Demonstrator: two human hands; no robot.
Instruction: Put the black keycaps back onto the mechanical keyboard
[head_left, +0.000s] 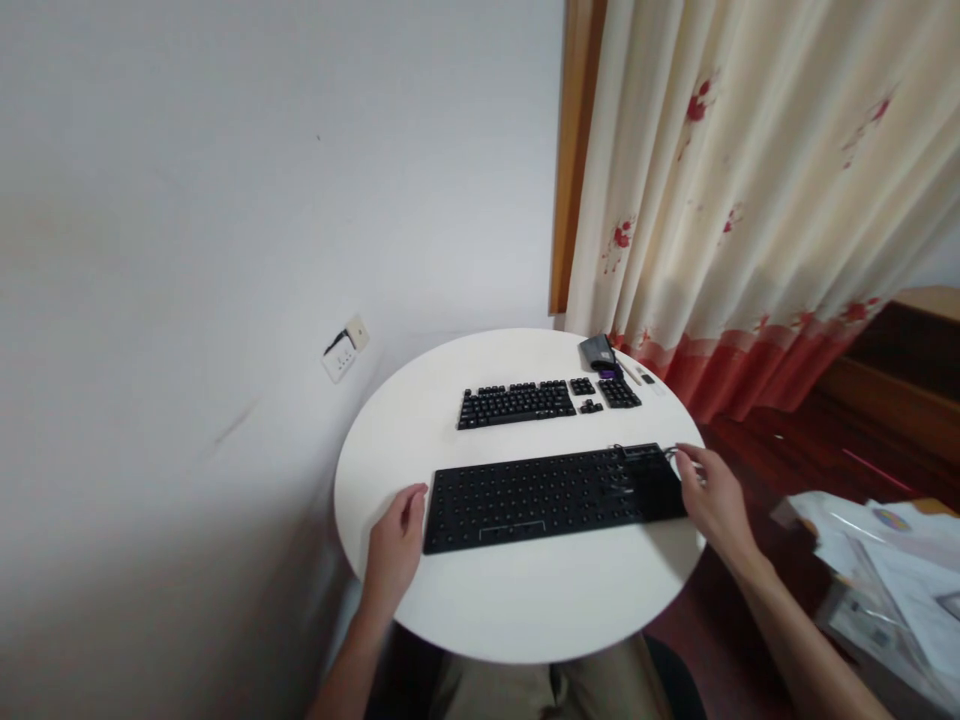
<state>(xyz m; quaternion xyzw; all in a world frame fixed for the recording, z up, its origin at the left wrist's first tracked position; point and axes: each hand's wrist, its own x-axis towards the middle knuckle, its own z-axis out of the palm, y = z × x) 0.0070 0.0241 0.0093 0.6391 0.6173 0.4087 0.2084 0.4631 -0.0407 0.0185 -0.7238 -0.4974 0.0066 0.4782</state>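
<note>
A black keyboard (555, 495), its keycaps off over most of its face, lies flat on a white round table (525, 600). Beside its left end, my left hand (396, 545) rests with loosely bent fingers and holds nothing that I can see. The fingertips are close to the keyboard's edge; I cannot tell whether they touch. At the right end is my right hand (712, 495), thumb and fingers closed near the corner. A thin wire-like piece shows at the fingertips, too small to name. Behind the keyboard, black keycaps (517, 403) lie in keyboard order, in separate groups.
A dark grey pouch (598, 352) and small items lie at the table's back right. A wall socket (340, 358) is at the left, a patterned curtain (720, 200) behind. Papers and plastic bags (892, 560) are piled beside the table on the right.
</note>
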